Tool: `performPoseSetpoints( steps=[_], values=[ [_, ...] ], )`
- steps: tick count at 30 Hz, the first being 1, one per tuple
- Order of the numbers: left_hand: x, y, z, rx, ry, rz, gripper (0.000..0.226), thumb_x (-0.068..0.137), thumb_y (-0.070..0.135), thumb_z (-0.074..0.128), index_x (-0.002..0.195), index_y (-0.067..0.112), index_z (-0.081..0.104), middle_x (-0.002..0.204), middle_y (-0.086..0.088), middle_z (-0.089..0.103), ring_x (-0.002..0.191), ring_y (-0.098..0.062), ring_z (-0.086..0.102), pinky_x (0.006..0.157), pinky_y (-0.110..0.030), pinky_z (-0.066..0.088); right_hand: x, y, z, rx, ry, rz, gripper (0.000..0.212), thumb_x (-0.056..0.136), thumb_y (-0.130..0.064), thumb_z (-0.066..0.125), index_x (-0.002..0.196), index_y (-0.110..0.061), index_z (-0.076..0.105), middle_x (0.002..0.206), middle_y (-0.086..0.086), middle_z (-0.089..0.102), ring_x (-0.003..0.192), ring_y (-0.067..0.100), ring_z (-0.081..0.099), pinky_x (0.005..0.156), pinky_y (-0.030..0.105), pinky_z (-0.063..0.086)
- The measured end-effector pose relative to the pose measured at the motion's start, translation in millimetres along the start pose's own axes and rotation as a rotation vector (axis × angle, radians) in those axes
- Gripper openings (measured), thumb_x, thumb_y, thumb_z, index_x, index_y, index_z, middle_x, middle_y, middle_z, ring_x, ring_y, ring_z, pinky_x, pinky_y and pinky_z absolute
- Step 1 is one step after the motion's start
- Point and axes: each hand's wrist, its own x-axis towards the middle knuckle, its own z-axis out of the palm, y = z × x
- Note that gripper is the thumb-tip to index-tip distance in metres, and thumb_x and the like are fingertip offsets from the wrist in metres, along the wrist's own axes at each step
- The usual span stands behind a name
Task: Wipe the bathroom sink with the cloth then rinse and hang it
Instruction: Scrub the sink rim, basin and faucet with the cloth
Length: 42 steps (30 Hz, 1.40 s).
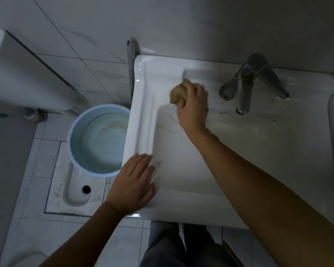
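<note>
I saw a white sink (181, 193) in a dim tiled bathroom, streaked near its basin's 11 o'clock corner. My right hand (193, 106) clenched the tan cloth (176, 92) there; my left hand (132, 182) lay flat, grasping nothing, on the 8 o'clock rim. A faucet (253, 81) stood at 1 o'clock, a blue bucket (98, 143) beside the sink at 9.

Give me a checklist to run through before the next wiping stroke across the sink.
1. Cloth gripped in right hand: ok.
2. Left hand braced flat on the sink rim: ok.
3. Yellowish streaks wiped from the basin: not ok, they show below the cloth.
4. Dark specks near the faucet cleaned: not ok.
5. Water running: cannot tell; no stream visible.
6. Blue bucket clear of the sink edge: ok, it stands on the floor beside it.
</note>
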Motion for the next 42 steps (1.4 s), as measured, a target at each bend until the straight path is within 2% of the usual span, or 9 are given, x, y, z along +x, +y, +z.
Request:
performPoseSetpoints(
  steps=[4,8,12,17,22,26,30,37,42],
  values=[
    [0.1,-0.3,-0.1,-0.005,0.006,-0.004,0.045,0.089,0.036,0.057,0.119,0.004,0.067,0.141,-0.021,0.058,0.136,-0.036,0.051,0.120,-0.052,0.032,-28.8,-28.9,21.8,0.121,-0.135,-0.071,0.044,0.084,-0.009,0.065,0.127,-0.014,0.060,0.140,0.010,0.046,0.130,0.031,0.041,0.108,0.037,0.040],
    [1.2,0.5,-0.4,0.000,0.004,-0.007,0.046,0.091,0.038,0.053,0.119,0.004,0.068,0.138,-0.021,0.060,0.134,-0.035,0.052,0.119,-0.052,0.034,-52.4,-46.2,29.8,0.071,-0.249,-0.247,0.040,0.076,0.000,0.062,0.114,-0.011,0.065,0.128,0.010,0.056,0.118,0.032,0.047,0.105,0.042,0.040],
    [0.1,-0.3,1.2,-0.002,0.009,-0.002,0.046,0.094,0.040,0.050,0.120,0.005,0.066,0.140,-0.021,0.059,0.135,-0.035,0.051,0.120,-0.052,0.032,-57.9,-30.0,15.6,0.104,-0.410,-0.322,0.037,0.079,-0.002,0.063,0.114,-0.013,0.064,0.128,0.004,0.053,0.119,0.027,0.045,0.101,0.036,0.044],
    [-0.6,-0.7,0.0,-0.018,-0.014,0.000,0.047,0.094,0.041,0.051,0.120,0.006,0.066,0.141,-0.020,0.058,0.136,-0.035,0.049,0.124,-0.048,0.026,-93.0,23.3,-26.9,-0.033,-0.674,-0.208,0.032,0.083,-0.012,0.060,0.115,-0.016,0.066,0.119,0.002,0.056,0.111,0.023,0.052,0.087,0.038,0.050],
    [-1.2,-4.2,1.6,-0.013,-0.044,0.008,0.048,0.092,0.041,0.054,0.122,0.005,0.065,0.142,-0.021,0.057,0.135,-0.037,0.050,0.123,-0.050,0.027,-154.4,89.9,-88.8,-0.006,-0.495,0.097,0.030,0.084,-0.012,0.065,0.114,-0.012,0.067,0.113,0.007,0.061,0.098,0.024,0.060,0.082,0.030,0.045],
    [-0.1,-3.8,-0.5,-0.009,-0.021,0.019,0.044,0.091,0.035,0.055,0.118,0.002,0.065,0.139,-0.023,0.058,0.132,-0.039,0.051,0.122,-0.052,0.029,-195.2,121.8,-140.1,-0.007,-0.363,0.186,0.026,0.086,-0.014,0.070,0.112,-0.011,0.067,0.106,0.005,0.062,0.093,0.019,0.060,0.085,0.034,0.051],
    [-2.2,-3.2,-0.1,0.008,-0.022,0.014,0.044,0.090,0.034,0.059,0.120,0.002,0.064,0.140,-0.023,0.056,0.132,-0.038,0.049,0.124,-0.047,0.023,-220.3,134.1,-167.8,-0.035,-0.363,0.178,0.026,0.088,-0.016,0.071,0.113,-0.009,0.067,0.109,0.007,0.062,0.096,0.020,0.059,0.087,0.036,0.052],
    [-1.9,6.0,-4.1,0.027,-0.028,-0.003,0.044,0.091,0.036,0.055,0.117,0.001,0.066,0.137,-0.024,0.057,0.130,-0.040,0.051,0.119,-0.053,0.030,-244.9,122.7,-159.7,-0.045,-0.450,-0.025,0.034,0.088,-0.018,0.062,0.122,-0.020,0.064,0.122,0.000,0.055,0.106,0.018,0.050,0.091,0.031,0.043],
    [7.3,79.4,-0.8,-0.092,0.034,-0.095,0.038,0.094,0.038,0.049,0.117,0.011,0.062,0.128,-0.012,0.063,0.116,-0.029,0.056,0.102,-0.041,0.039,-253.7,139.4,-171.5,-0.052,-0.446,-0.108,0.039,0.089,-0.022,0.060,0.128,-0.023,0.061,0.126,-0.004,0.053,0.109,0.017,0.049,0.093,0.031,0.044]
  ],
)
